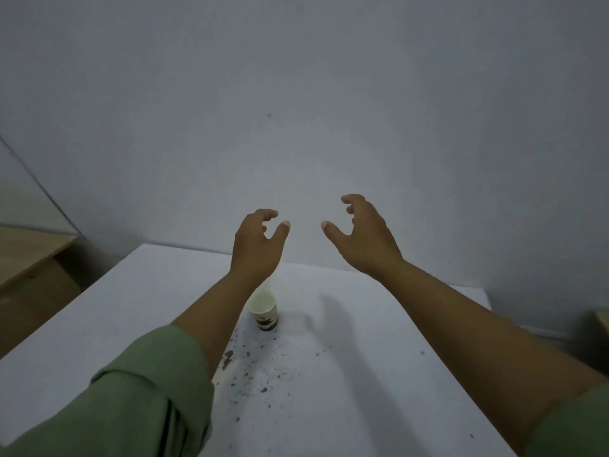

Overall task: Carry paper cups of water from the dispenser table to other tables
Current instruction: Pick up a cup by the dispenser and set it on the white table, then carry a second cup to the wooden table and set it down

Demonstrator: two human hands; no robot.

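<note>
A white paper cup point(265, 310) with a dark printed band stands upright on the white table point(362, 374), partly hidden behind my left forearm. My left hand point(258, 240) is raised above and beyond the cup, fingers curled and apart, holding nothing. My right hand point(364, 234) hovers at the same height further right, also spread and empty. The two hands face each other with a gap between the thumbs. What the cup holds cannot be made out.
Dark specks and stains point(253, 367) dot the tabletop near the cup. A grey wall point(296, 110) rises right behind the table. A wooden desk point(29, 255) stands at the left, with a dark gap between it and the table.
</note>
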